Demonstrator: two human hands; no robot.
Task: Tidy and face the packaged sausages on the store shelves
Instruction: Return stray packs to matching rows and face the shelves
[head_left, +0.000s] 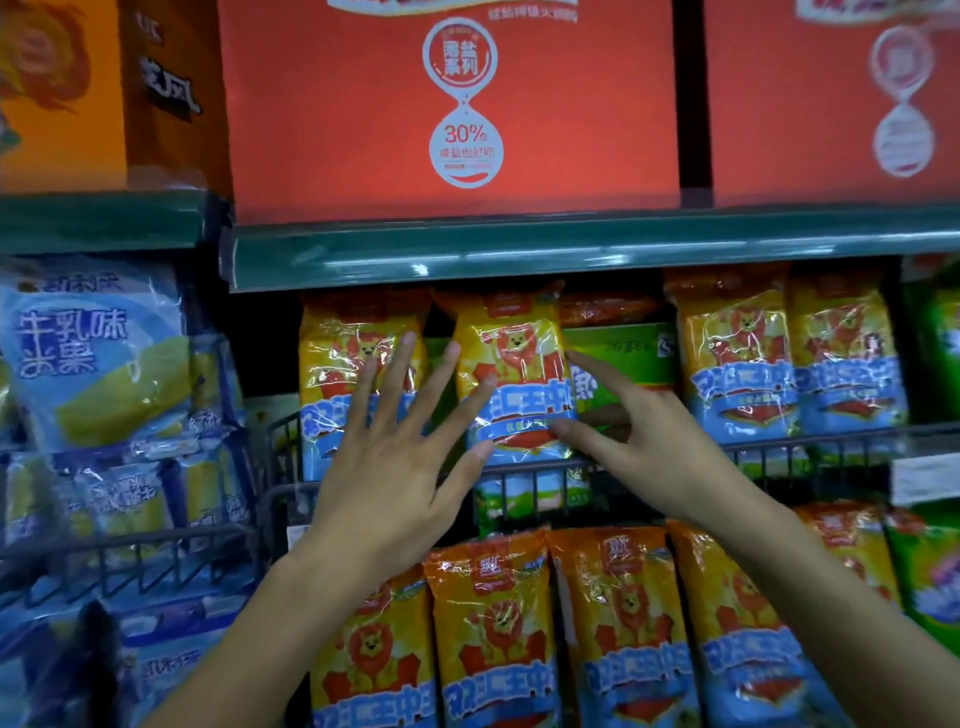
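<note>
Your left hand (395, 467) is spread in front of two sausage packs (511, 374) standing behind the wire rail (779, 457). Your right hand (639, 436) is beside it. More packs (493, 639) stand below.

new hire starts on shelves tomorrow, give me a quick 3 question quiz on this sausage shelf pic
1. True or false: the left hand has its fingers spread straight over the yellow lion packs.
2. Multiple choice: what does the right hand touch with its thumb? A) the middle lion pack B) a red carton on the top shelf C) a blue milk-flavour bag
3. Fill in: the pack lying behind the right hand's index finger, between the lion packs, is mostly ____ in colour.

Key: 1 true. 2 A. 3 green, the green pack.
</note>
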